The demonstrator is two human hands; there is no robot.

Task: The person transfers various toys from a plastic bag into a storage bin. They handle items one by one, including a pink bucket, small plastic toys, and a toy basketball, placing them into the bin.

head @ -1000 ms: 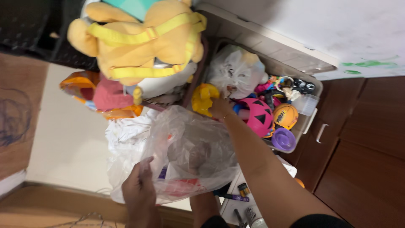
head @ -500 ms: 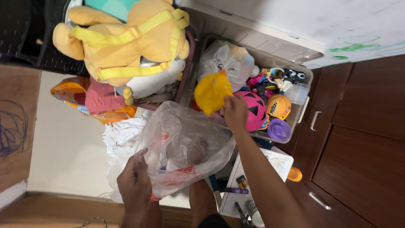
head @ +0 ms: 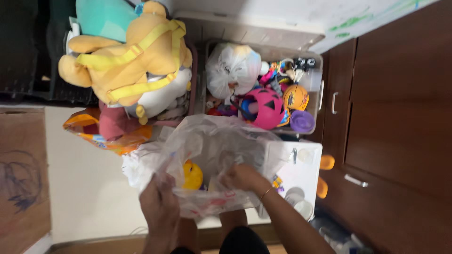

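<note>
A clear plastic bag (head: 221,141) hangs open in front of me. A yellow plastic toy (head: 192,175) lies inside it, seen through the film. My left hand (head: 159,204) grips the bag's near left rim. My right hand (head: 239,177) is at the bag's mouth on the right, fingers curled on the film, a thin bangle on the wrist. Beyond the bag stands a grey bin (head: 320,89) full of toys, among them a pink pumpkin bucket (head: 266,109), an orange ball (head: 295,97) and a purple bowl (head: 302,121).
A big yellow plush (head: 136,61) sits on a heap in a second bin to the left. A tied white bag (head: 233,70) lies in the toy bin. An orange packet (head: 94,134) rests on the floor. A white tray (head: 301,174) with small items and brown cabinet doors (head: 395,117) are on the right.
My right hand lifted the yellow toy out of the toy bin and brought it down into the plastic bag, where it now lies. The view has shifted right.
</note>
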